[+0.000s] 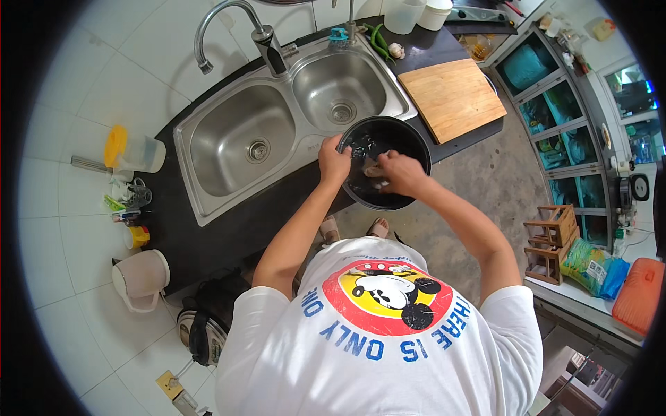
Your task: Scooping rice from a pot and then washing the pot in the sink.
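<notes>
My left hand [334, 160] grips the left rim of a round black pot [411, 130], thumb over the edge. The pot is held at the front edge of the counter, its mouth facing up, partly over the right corner of a double-bowl stainless steel sink [307, 148]. Wet glints show on its dark inner wall. My right hand [403, 174] reaches inside, its fingers closed on a crumpled light-brown piece [371, 167]; whether this is cloth or food I cannot tell. A small whitish bit [382, 184] shows below those fingers.
A chrome faucet [270, 52] stands behind the sink. To the right lie a wooden cutting board [452, 99], green chilies [379, 42] and a garlic bulb [396, 50]. A yellow-lidded jug [143, 153] and a kettle [140, 281] stand left. Wooden stools [551, 242] are at right.
</notes>
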Motion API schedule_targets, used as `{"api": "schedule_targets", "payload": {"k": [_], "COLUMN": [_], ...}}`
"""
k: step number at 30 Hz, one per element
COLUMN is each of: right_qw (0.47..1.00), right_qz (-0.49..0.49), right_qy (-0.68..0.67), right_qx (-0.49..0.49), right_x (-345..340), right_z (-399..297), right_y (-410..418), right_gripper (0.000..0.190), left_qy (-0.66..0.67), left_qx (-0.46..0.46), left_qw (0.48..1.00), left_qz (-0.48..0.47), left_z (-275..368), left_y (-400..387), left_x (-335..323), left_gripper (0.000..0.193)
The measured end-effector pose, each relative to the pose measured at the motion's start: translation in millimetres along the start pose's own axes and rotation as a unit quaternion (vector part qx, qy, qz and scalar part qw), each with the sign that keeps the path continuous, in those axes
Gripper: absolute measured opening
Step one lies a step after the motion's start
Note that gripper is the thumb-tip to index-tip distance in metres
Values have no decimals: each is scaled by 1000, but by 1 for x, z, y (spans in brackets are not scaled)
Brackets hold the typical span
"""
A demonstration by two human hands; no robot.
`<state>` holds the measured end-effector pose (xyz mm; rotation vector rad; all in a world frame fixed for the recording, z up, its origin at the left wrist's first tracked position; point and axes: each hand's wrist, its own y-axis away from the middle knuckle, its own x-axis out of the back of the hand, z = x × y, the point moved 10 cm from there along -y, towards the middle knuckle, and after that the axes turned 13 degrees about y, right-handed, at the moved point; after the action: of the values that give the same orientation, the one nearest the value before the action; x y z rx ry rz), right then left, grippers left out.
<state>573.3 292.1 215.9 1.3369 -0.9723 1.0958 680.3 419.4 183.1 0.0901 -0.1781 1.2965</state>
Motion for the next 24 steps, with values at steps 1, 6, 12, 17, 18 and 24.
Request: {"api": "schedule_targets", "payload": {"k": [1, 6, 12, 17, 18, 24], "right_qw": [999, 995, 785, 629, 619, 587], "right_qz": [25, 41, 69, 61, 62, -5], "right_qy": [44, -91, -594, -753, -762, -797], "right_qx": [16, -19, -161, -183, -180, -144], "right_x": [-16, -33, -16, -16, -19, -19], "right_z": [-7, 11, 51, 19, 13, -21], "right_y": [-3, -44, -25, -30, -35, -48], "right_gripper": [48, 28, 27, 21, 21, 14], "left_qy": [1, 78, 65, 64, 62, 195], "left_qx": [-2, 34, 26, 0, 1, 9], "left_qw": [1000, 996, 997, 997, 997, 981], "left_qz": [-3, -3, 31, 39, 40, -3], "left_z": [1, -26, 10, 26, 23, 19], "left_y": [0, 2, 36, 38, 36, 32], "left_x": [-1, 9, 12, 7, 9, 0], "left_gripper": [35, 46, 64, 63, 63, 60]}}
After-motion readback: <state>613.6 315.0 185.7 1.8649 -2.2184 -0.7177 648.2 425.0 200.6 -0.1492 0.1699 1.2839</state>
